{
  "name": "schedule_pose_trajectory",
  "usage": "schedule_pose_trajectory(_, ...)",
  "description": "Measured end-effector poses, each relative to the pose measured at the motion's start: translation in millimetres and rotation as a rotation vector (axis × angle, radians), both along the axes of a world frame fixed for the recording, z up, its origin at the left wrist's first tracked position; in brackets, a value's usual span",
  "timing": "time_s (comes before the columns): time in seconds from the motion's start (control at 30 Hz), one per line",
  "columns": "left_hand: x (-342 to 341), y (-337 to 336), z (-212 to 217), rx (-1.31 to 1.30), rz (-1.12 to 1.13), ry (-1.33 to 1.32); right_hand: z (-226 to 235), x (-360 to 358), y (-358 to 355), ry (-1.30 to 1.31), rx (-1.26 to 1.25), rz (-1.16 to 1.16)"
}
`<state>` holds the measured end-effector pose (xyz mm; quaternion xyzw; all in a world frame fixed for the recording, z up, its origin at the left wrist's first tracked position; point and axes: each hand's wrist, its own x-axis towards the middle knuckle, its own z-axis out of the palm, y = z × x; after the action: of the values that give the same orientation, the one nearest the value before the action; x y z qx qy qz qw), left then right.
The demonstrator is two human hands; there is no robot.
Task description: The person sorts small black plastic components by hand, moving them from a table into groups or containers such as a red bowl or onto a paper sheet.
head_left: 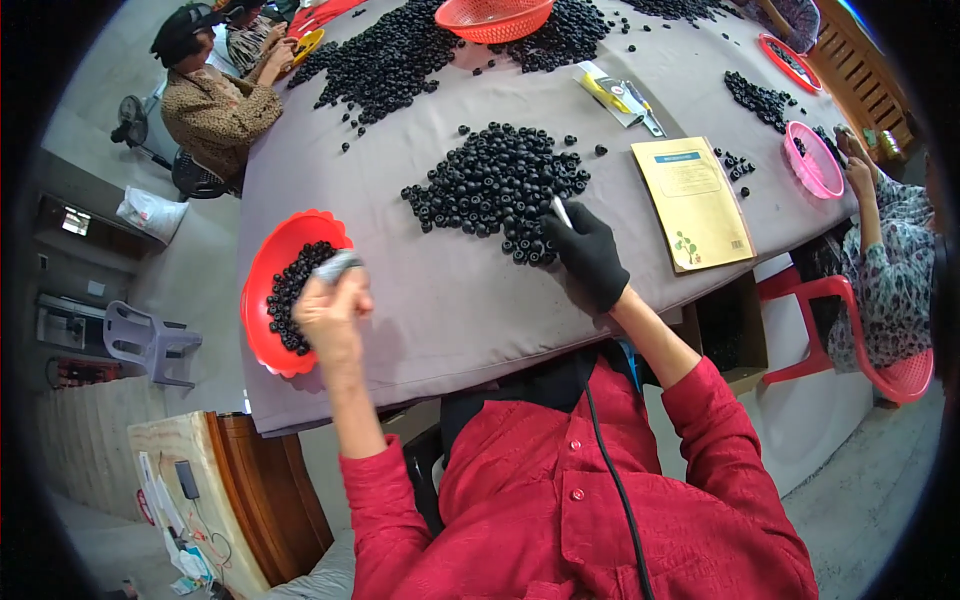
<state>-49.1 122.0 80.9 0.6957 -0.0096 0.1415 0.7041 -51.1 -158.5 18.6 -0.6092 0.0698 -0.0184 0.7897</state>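
The heap of small black ring-shaped parts [497, 188] lies on the grey tablecloth [440, 300] in front of me, its near edge just under my right hand [590, 262]. That hand wears a black glove and is curled closed around a thin white stick-like tool [561, 211], whose tip pokes up out of my fist and rests at the edge of the heap.

My left hand [328, 312] is bare and hangs over the right rim of the red scalloped bowl [262, 283] at the table's left edge. Its fingers are bunched shut on something small and greyish [338, 266]; it is blurred, and I cannot tell what it is. The bowl holds a batch of the same black parts [290, 295].

To the right of the heap lies a yellow booklet [694, 203], with a few stray black parts just beyond it. Further up the table there is a much larger spread of black parts [390, 58] and an orange mesh basket [494, 17]. A packaged yellow tool [615, 96] lies between the basket and the booklet.

A pink basket [815, 160] sits near the right edge, by another person's hand [858, 172]. At the far left corner a person in a patterned top [212, 110] sits at the table.
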Motion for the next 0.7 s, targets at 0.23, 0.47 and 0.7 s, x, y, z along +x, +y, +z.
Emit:
schedule_pose_trajectory(0.23, 1, 26, -13, 0.605, 0.219, 0.026, 24, -5, 2, 0.090, 0.185, -0.021)
schedule_pose_trajectory(0.47, -5, -95, -60, 0.654, -0.298, -0.174, -2, 2, 5, 0.021, 0.037, 0.105)
schedule_pose_trajectory(0.7, 15, -125, -71, 0.779, -0.338, -0.211, -15, 4, -3, -0.489, -0.639, 0.012)
